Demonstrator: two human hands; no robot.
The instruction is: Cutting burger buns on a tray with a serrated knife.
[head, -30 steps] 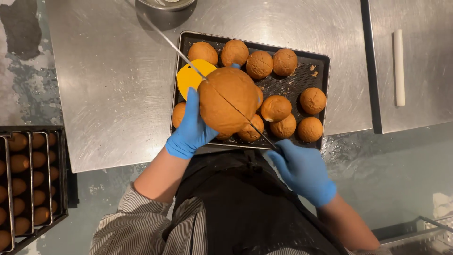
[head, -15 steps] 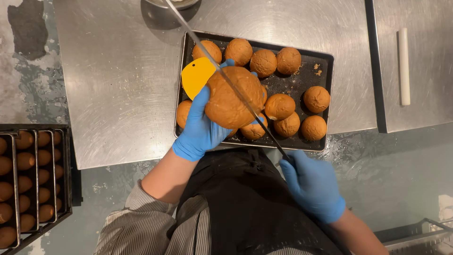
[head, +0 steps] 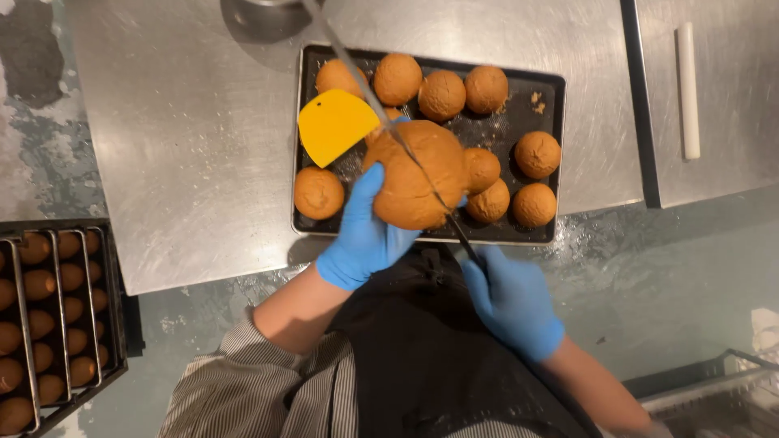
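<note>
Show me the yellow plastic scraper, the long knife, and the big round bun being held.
yellow plastic scraper [head: 334, 126], head view, middle of its flat face
long knife [head: 357, 73], head view, on the blade
big round brown bun [head: 414, 174], head view, top crust

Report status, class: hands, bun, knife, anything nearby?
Left hand grips large bun. Right hand holds long knife, blade across bun. Yellow scraper and small buns on tray below.
</note>
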